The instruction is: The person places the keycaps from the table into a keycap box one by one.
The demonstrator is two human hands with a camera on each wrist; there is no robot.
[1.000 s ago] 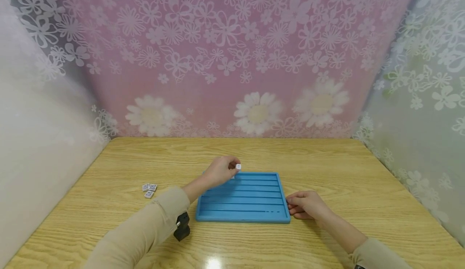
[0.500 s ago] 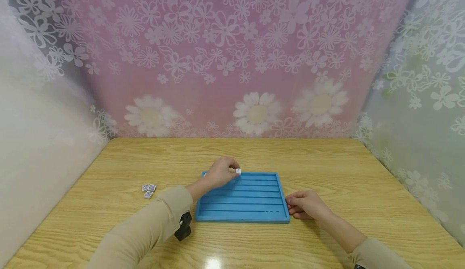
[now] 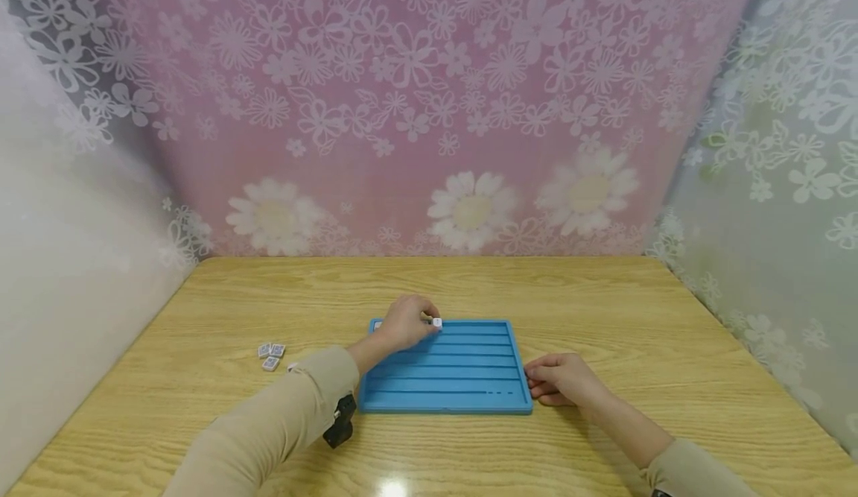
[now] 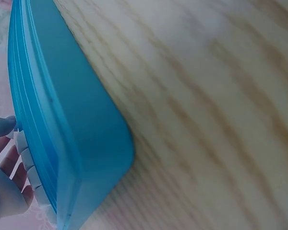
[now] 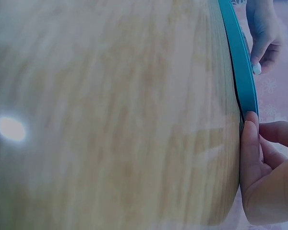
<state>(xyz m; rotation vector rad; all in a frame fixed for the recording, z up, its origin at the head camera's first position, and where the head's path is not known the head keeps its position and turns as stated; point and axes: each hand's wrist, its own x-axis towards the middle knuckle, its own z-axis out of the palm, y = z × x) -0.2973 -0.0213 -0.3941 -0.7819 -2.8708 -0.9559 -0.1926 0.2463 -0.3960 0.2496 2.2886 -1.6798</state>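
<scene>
The filling of the tray (image 3: 445, 410), set midway between the desk's (image 3: 590, 292) left and right edges, looks partly done: a row of tiles (image 4: 33, 177) lines its far side, about five by the left wrist view, though overlap blurs the count. The left hand (image 3: 405, 323) pinches one more tile (image 3: 437, 323) at that side; the right hand (image 3: 563, 379) touches the tray's right end with relaxed fingers. Seemingly left to place: three loose tiles (image 3: 271, 363) toward the desk's left edge, plus one half-hidden tile (image 3: 292, 366) by the sleeve (image 3: 325, 378). The nearer grooves hold none visible.
</scene>
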